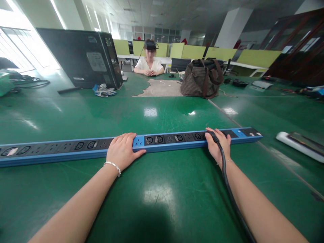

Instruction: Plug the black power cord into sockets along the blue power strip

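A long blue power strip (172, 138) with black socket panels lies across the green table, running out of view at the left. My left hand (122, 152) is wrapped over it beside a blue three-slot outlet, thumb along the near side. Toward the strip's right end, my right hand (218, 144) grips a black power plug (212, 136) between thumb and fingers, at the sockets. My fingers hide part of the plug, so I cannot tell how deep it sits. Its black cord (227, 182) hangs over my right wrist and runs down toward the bottom edge.
A white device with a dark top (301, 143) lies at the right. Farther back are a black computer case (83, 57), gloves (103, 90) and a brown striped bag (199, 79). Another person (149, 64) sits across the table, hands together.
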Motion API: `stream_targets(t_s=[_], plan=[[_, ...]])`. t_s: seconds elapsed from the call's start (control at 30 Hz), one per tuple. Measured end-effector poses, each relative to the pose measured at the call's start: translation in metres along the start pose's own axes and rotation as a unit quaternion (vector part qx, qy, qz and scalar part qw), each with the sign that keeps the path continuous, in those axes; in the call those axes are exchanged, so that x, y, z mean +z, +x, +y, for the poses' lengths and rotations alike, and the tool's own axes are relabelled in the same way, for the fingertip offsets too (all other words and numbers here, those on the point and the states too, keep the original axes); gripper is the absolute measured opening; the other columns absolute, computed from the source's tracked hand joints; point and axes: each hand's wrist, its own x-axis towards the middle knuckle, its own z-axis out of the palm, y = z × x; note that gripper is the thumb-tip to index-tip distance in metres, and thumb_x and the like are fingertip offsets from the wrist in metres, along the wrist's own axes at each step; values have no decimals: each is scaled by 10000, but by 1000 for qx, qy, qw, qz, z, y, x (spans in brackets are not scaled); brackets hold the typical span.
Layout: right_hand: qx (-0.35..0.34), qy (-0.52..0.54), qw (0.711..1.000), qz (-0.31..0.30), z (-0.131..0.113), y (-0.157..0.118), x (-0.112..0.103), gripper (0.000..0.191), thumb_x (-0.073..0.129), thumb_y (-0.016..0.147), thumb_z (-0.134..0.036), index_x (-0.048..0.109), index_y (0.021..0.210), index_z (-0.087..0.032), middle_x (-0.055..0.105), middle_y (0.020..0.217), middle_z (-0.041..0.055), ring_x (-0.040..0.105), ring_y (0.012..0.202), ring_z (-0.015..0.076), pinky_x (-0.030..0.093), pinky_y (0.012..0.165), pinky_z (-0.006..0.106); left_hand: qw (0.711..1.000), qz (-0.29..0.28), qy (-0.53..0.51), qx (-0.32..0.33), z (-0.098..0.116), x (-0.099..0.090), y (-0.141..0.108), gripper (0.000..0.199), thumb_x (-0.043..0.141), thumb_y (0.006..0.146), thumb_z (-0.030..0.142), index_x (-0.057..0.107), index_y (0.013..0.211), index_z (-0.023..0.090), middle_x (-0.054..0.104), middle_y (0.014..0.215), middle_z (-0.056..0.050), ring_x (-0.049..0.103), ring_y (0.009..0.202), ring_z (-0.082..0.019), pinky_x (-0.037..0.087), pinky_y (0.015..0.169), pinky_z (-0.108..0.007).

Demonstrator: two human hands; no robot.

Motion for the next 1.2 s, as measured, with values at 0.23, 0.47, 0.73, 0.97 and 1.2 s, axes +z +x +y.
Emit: stream_targets(t_s=[0.23, 0.47, 0.73, 0.97, 1.2], plan=[[65, 215, 971, 82, -4, 8, -5, 394, 420, 839, -490, 650, 1027, -232, 697, 1057, 59, 585, 1099, 230, 287, 1050, 520, 1000, -4, 0, -2, -1, 0, 1, 670, 545, 745, 640, 504, 1201, 150, 616, 1204, -147, 548, 1142, -292, 378, 982, -424], [132, 347, 911, 181, 6, 19, -32, 394, 506, 805, -397, 684, 1005, -108, 708, 975, 115, 638, 917, 197, 471, 869, 329, 1000, 1, 6, 3, 0, 0, 1, 684, 539, 754, 634, 511, 1199, 115, 617, 1197, -161, 554, 1127, -298, 388, 971, -435], [97, 130, 979, 124, 71, 31, -52, 507, 404, 857, -503, 676, 1090, -143, 678, 1084, 103, 590, 1035, 227, 414, 953, 367, 1000, 2, 12, 9, 0, 0, 0, 681, 528, 759, 635, 514, 1198, 114, 620, 1191, -170, 561, 1117, -299, 397, 966, -438], [109, 52, 993, 1, 100, 47, -50, 449, 404, 828, -476, 676, 1075, -218, 639, 1161, 98, 471, 1224, 284, 304, 1068, 396, 1000, 1, 1, 4, -2, 1, 0, 670, 522, 758, 636, 513, 1204, 135, 615, 1199, -177, 555, 1130, -304, 394, 968, -454], [87, 23, 996, -27, 96, 55, -50, 410, 410, 850, -445, 668, 1078, -223, 648, 1155, 103, 498, 1199, 303, 351, 1025, 429, 1000, -2, -17, -4, -1, 1, 0, 657, 552, 740, 624, 519, 1207, 162, 615, 1207, -160, 552, 1139, -307, 389, 977, -456]])
